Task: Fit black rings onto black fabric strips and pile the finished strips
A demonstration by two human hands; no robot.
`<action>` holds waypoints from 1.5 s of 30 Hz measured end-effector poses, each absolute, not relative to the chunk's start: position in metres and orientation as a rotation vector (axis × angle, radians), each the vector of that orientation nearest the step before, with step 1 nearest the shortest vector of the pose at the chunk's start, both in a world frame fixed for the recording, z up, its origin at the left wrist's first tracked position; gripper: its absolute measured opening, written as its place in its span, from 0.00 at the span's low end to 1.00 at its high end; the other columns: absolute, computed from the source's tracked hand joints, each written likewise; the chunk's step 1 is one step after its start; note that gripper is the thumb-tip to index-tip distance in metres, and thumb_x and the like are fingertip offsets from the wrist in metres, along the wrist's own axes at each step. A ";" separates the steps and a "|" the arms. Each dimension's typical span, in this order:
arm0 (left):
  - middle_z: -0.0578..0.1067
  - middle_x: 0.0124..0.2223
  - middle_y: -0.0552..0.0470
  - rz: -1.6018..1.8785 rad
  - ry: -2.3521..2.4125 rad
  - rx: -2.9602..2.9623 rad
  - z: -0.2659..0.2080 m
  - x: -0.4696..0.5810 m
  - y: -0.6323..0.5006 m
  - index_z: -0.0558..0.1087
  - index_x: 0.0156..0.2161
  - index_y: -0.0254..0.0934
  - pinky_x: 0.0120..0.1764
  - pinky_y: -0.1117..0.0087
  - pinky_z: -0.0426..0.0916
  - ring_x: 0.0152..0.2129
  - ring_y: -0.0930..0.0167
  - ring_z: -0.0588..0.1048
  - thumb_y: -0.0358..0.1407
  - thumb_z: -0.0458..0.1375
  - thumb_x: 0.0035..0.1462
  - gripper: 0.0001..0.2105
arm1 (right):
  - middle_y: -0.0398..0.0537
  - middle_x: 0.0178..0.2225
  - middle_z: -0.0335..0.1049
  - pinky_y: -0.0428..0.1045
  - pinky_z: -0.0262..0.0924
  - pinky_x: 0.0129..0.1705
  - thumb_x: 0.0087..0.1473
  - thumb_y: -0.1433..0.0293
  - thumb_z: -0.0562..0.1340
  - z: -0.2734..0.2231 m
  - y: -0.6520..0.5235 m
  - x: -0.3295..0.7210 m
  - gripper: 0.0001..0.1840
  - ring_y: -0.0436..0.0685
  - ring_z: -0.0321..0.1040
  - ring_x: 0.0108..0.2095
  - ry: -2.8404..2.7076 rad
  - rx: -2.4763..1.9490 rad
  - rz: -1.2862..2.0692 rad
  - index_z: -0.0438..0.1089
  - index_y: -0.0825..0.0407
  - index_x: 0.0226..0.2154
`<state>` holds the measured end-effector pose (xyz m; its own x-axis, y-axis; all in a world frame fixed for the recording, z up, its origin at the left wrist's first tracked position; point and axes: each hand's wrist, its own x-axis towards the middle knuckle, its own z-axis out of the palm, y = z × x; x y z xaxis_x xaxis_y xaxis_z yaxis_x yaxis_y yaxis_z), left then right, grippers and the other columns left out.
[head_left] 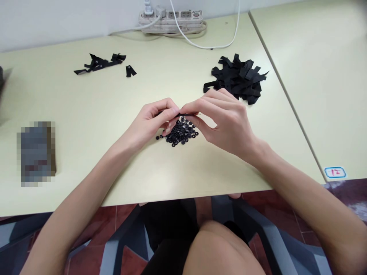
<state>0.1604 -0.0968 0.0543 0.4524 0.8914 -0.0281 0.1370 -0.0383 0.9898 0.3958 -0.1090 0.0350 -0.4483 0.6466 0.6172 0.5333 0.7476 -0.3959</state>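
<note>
My left hand (159,116) and my right hand (225,116) meet over the middle of the table, both pinching one short black ribbon strip (187,114). The strip is seen nearly edge-on, and my fingers cover much of it. Just below it lies a heap of small round black discs (180,131), some with a white mark. Beyond my right hand is a large pile of black ribbon strips (239,76). A smaller group of black strips (100,63) sits at the far left, with one folded strip (130,71) beside it.
A white power strip (172,21) stands against the wall with plugs in it, and a white cable (200,44) loops onto the table. At left lies a blurred-out block (37,152). A table seam (286,95) runs down the right side, near a numbered label (335,172).
</note>
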 end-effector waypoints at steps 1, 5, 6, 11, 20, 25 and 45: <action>0.68 0.29 0.53 0.787 0.944 1.503 0.055 0.161 -0.097 0.70 0.31 0.40 0.25 0.68 0.67 0.22 0.73 0.67 0.50 0.68 0.71 0.21 | 0.45 0.38 0.82 0.59 0.68 0.50 0.76 0.70 0.61 0.035 -0.109 0.396 0.12 0.61 0.75 0.40 -2.157 -0.882 0.173 0.79 0.41 0.52; 0.65 0.28 0.54 0.787 0.962 1.487 0.060 0.163 -0.099 0.70 0.31 0.40 0.25 0.71 0.65 0.22 0.74 0.65 0.47 0.68 0.71 0.20 | 0.45 0.39 0.82 0.58 0.68 0.49 0.76 0.72 0.59 0.035 -0.110 0.395 0.14 0.60 0.75 0.41 -2.184 -0.869 0.125 0.78 0.41 0.54; 0.65 0.28 0.55 0.779 0.981 1.480 0.061 0.163 -0.100 0.70 0.31 0.40 0.25 0.71 0.65 0.22 0.74 0.65 0.46 0.68 0.70 0.19 | 0.45 0.39 0.82 0.58 0.68 0.49 0.77 0.72 0.59 0.034 -0.109 0.396 0.14 0.60 0.76 0.41 -2.184 -0.858 0.109 0.78 0.41 0.54; 0.64 0.27 0.55 0.770 1.018 1.471 0.065 0.164 -0.101 0.70 0.31 0.39 0.25 0.72 0.64 0.22 0.74 0.63 0.42 0.66 0.71 0.17 | 0.44 0.39 0.81 0.57 0.67 0.48 0.75 0.74 0.60 0.030 -0.107 0.396 0.14 0.59 0.76 0.41 -2.168 -0.818 0.075 0.78 0.42 0.52; 0.71 0.32 0.53 0.870 1.092 1.535 0.055 0.161 -0.099 0.76 0.41 0.42 0.27 0.70 0.67 0.24 0.73 0.68 0.44 0.67 0.71 0.10 | 0.43 0.34 0.81 0.55 0.71 0.44 0.77 0.67 0.63 0.034 -0.109 0.392 0.08 0.56 0.77 0.37 -2.048 -0.811 0.427 0.80 0.45 0.46; 0.74 0.38 0.51 0.949 1.189 1.445 0.059 0.162 -0.096 0.75 0.42 0.41 0.28 0.71 0.70 0.25 0.74 0.70 0.44 0.62 0.75 0.10 | 0.41 0.28 0.79 0.51 0.75 0.36 0.76 0.57 0.68 0.044 -0.096 0.404 0.11 0.53 0.78 0.29 -1.678 -0.792 0.800 0.80 0.46 0.46; 0.76 0.65 0.50 1.182 1.598 1.936 0.001 0.059 -0.010 0.81 0.53 0.48 0.71 0.46 0.52 0.70 0.52 0.59 0.62 0.74 0.58 0.27 | 0.51 0.36 0.73 0.58 0.60 0.31 0.64 0.41 0.67 -0.002 -0.011 0.500 0.27 0.65 0.71 0.34 -1.193 -1.103 0.769 0.72 0.37 0.56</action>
<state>0.0593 -0.0098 0.0012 0.0079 0.9296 0.3684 0.6242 -0.2924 0.7245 0.4995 -0.0109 -0.0017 0.2363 0.9156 0.3252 0.0823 0.3146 -0.9456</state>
